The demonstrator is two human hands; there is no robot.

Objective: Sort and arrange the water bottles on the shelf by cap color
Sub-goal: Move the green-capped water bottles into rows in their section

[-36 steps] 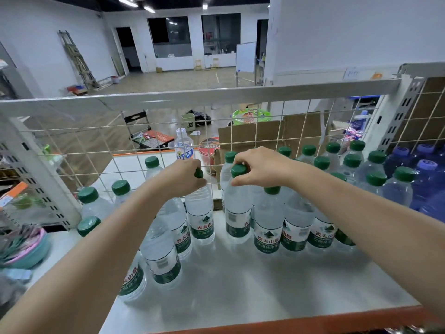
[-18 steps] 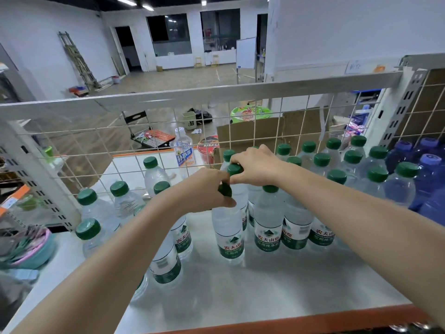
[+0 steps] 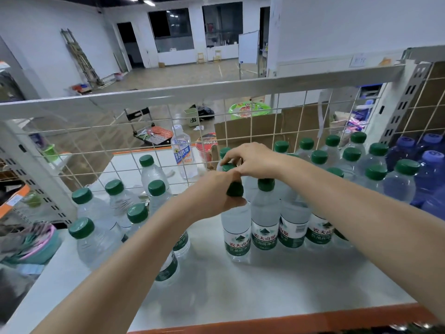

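On the shelf, both grips still pinch green caps, the left-held bottle now beside the row.

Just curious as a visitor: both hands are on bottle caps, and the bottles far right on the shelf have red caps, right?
Not quite. The head view shows the far-right bottles have purple caps, not red. The left hand and right hand are indeed on green caps.

hidden: left hand covers neck of front bottle | right hand hides bottle cap partly | cut off: purple-capped bottles at right edge | blurred: clutter far left
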